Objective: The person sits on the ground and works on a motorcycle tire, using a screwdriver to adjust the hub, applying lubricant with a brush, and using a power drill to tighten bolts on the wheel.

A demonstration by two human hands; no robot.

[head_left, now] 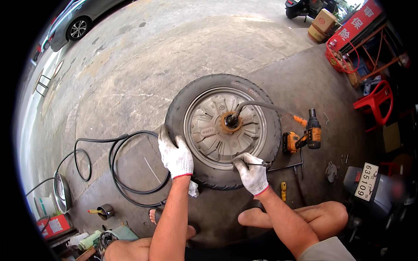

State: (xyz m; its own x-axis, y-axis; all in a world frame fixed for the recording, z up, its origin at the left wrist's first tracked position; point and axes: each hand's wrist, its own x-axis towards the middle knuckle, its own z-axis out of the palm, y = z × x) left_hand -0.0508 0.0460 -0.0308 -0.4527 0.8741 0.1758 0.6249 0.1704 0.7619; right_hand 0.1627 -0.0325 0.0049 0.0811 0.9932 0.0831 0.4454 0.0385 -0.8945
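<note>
Wheel (223, 130) lies flat on the concrete floor (143, 65), black tyre around a silver hub plate, rusty axle at centre with a grey cable running off toward the right. Left hand (175, 155), in a white knit glove, rests palm-down on the tyre's left sidewall, fingers spread and curved over the rubber, gripping nothing else. Right hand (251, 173), same kind of glove, is closed around a thin metal tool (257, 164) whose tip sits at the lower rim edge, between tyre and hub. Containers: a small dark cup (106, 211) stands on the floor at lower left with a yellow-handled item sticking out; contents otherwise not discernible. A cardboard box (325, 19) sits far upper right, closed. Black hose (130, 165) loops on the floor left of the wheel. Orange power drill (305, 137) lies just right of the tyre. Red plastic chair (375, 102) at right edge; grey car (78, 19) parked upper left. Outdoor, sunlit pavement.
</note>
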